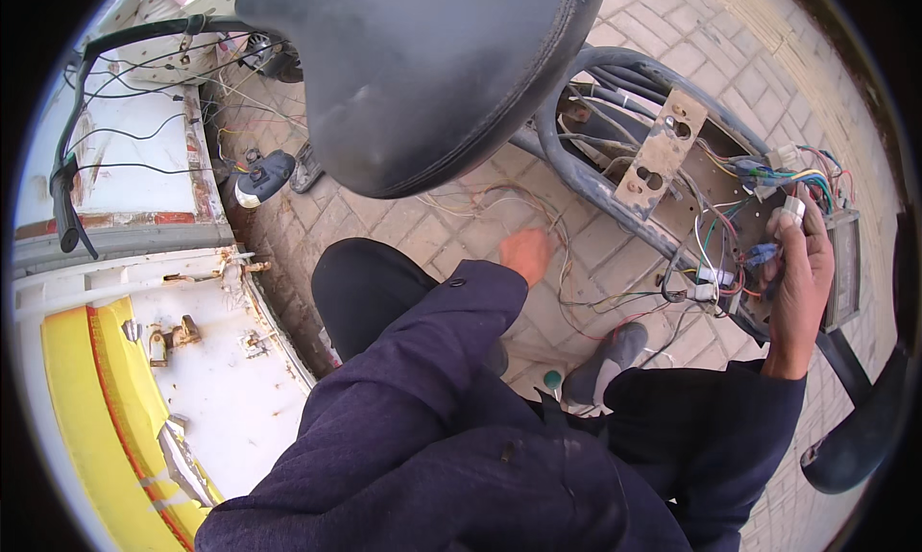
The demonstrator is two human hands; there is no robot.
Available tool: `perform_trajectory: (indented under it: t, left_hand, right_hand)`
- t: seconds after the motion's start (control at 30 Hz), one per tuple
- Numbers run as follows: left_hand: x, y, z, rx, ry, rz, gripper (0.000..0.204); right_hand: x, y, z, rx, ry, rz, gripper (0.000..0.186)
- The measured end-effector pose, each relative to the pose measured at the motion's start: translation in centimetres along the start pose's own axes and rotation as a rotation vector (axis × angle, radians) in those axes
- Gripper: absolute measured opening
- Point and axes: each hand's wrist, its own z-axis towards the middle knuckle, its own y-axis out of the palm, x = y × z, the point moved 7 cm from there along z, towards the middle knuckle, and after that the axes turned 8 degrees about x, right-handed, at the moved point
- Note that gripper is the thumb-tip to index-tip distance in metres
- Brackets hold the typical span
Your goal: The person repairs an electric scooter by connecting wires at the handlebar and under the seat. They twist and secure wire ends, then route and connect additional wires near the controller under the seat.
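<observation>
Right of the saddle (442,72), the right hand (807,269) pinches a white wiring connector (794,206), presumably light, stiff, best gripped by its sides; left hand (526,254) closure unclear.

I can read no words, numbers or signs from where I crouch: none on the white connector (793,209) in my right hand (805,256), none on the black saddle (413,81) in front of me, none on the drilled metal plate (663,150) beyond it, and none on the yellow strip (82,398) to my left.
</observation>
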Motion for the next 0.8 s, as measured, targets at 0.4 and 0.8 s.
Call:
perform_trajectory:
  t: [0.4,0.8]
  left_hand:
    - [-3.0,-7.4,-1.7,0.229,-0.076,0.054,0.036]
    - [-2.9,-10.2,-5.2,0.306,0.092,0.021,0.032]
  right_hand:
    - [-0.4,0.5,0.1,-0.092,-0.070,0.004,0.054]
    - [-0.1,0.9,0.3,-0.210,-0.156,0.161,0.041]
